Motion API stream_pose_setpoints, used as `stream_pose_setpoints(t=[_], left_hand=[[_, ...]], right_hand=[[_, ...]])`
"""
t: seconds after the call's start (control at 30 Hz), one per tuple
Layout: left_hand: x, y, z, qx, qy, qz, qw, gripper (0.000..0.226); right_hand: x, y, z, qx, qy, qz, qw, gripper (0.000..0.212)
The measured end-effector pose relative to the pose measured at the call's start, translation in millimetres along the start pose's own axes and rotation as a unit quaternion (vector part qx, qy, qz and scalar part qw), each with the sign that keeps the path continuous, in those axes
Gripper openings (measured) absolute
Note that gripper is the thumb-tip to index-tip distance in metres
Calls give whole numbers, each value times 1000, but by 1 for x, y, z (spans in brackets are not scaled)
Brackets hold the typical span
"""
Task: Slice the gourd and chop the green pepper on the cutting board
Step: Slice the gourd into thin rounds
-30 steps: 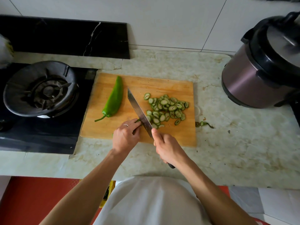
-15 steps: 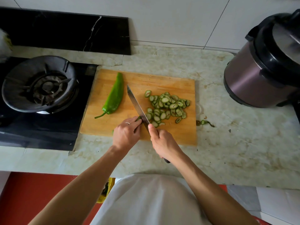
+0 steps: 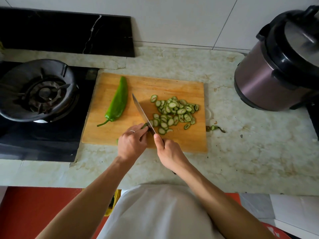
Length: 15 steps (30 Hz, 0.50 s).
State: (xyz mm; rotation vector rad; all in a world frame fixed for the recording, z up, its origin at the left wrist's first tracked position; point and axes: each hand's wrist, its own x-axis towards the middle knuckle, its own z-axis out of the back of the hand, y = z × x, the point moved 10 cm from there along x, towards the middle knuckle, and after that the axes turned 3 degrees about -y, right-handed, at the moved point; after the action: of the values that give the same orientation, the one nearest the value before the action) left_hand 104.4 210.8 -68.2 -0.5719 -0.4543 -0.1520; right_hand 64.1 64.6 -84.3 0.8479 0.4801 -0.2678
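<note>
A wooden cutting board (image 3: 176,83) lies on the counter. On its left part rests a whole green pepper (image 3: 118,102), stem toward me. A pile of several gourd slices (image 3: 174,112) covers the board's right half. My left hand (image 3: 132,144) holds down the short remaining gourd end (image 3: 144,125) at the board's near edge, most of it hidden under my fingers. My right hand (image 3: 168,152) grips the knife (image 3: 142,112) handle, forefinger along the spine. The blade sits against the gourd end, tip pointing away.
A gas burner with a black ring (image 3: 37,90) stands left of the board on a black hob. A purple pressure cooker (image 3: 279,66) stands at the right rear. A cut gourd tip (image 3: 214,128) lies on the marble counter right of the board.
The knife and both hands stay at the gourd end, with the blade working through small cuts. The view has shifted slightly; the pepper and slices have not moved.
</note>
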Motion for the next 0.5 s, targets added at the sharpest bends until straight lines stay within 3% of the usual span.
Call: stream_pose_setpoints(t=[0.5], left_hand=[[2, -7, -14, -24, 60, 35, 997, 17]], right_hand=[[0, -20, 36, 60, -33, -21, 997, 61]])
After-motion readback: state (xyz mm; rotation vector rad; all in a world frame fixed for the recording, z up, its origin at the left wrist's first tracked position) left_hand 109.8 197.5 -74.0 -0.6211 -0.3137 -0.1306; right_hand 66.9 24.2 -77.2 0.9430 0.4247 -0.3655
